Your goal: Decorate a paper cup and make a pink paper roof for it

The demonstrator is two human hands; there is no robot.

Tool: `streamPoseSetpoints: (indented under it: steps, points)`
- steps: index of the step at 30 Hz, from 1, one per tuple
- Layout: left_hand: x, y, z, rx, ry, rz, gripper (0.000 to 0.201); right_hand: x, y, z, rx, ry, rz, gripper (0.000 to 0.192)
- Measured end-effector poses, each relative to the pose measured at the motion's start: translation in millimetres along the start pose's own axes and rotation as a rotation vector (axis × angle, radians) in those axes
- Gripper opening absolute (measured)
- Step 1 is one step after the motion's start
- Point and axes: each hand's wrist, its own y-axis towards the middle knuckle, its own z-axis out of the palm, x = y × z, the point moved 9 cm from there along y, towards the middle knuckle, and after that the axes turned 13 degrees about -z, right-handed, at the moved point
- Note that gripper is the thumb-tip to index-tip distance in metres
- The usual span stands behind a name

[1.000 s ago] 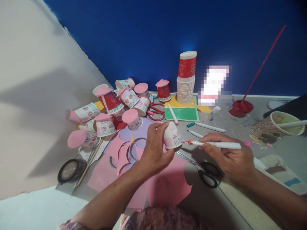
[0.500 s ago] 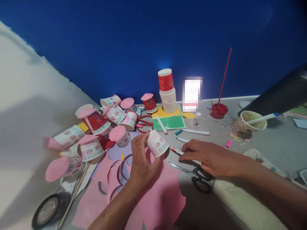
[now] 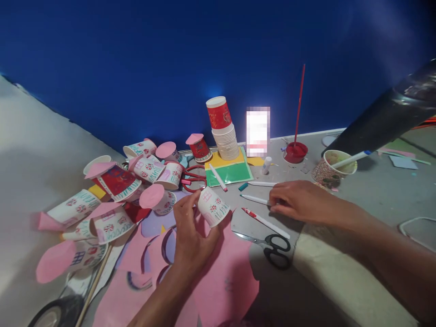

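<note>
My left hand (image 3: 192,229) grips a small white paper cup (image 3: 214,207) between thumb and fingers. The cup is tilted, with a pink window, red flowers and green strokes drawn on it. My right hand (image 3: 296,202) has its fingers closed around the rear end of a white marker with a teal tip (image 3: 254,199), which lies low over the table. Just below that hand, a red-tipped white marker (image 3: 267,223) lies loose. Black-handled scissors (image 3: 269,246) rest nearer to me, beside pink paper (image 3: 226,281).
Decorated cups with pink paper roofs (image 3: 112,222) crowd the left side. A stack of paper cups (image 3: 225,141) stands at the back on a green and yellow packet (image 3: 228,172). To the right are a red dish (image 3: 295,153) with a stick and a patterned cup (image 3: 332,172) holding a marker.
My right hand has let go of the red-tipped marker and moved up to the teal-tipped one. My left hand still holds the cup. The whole view has shifted slightly.
</note>
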Motion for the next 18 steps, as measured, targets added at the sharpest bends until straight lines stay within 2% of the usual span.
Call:
streamPoseSetpoints:
  steps: [4,9,15,18]
  points:
    - [7,1,-2.3,-0.013,0.003,-0.012,0.057,-25,-2,-10,-0.035,-0.202,0.196,0.016]
    - [18,6,1.3,0.047,0.071,-0.012,0.062,-34,-4,-27,-0.142,-0.247,0.323,0.028]
    - [36,7,-3.3,0.024,-0.025,-0.241,0.073,-36,-6,-34,-0.239,-0.198,0.373,0.032]
    - [40,6,-5.8,0.002,-0.127,-0.336,0.079,-38,-18,-53,-0.403,-0.158,0.434,0.032]
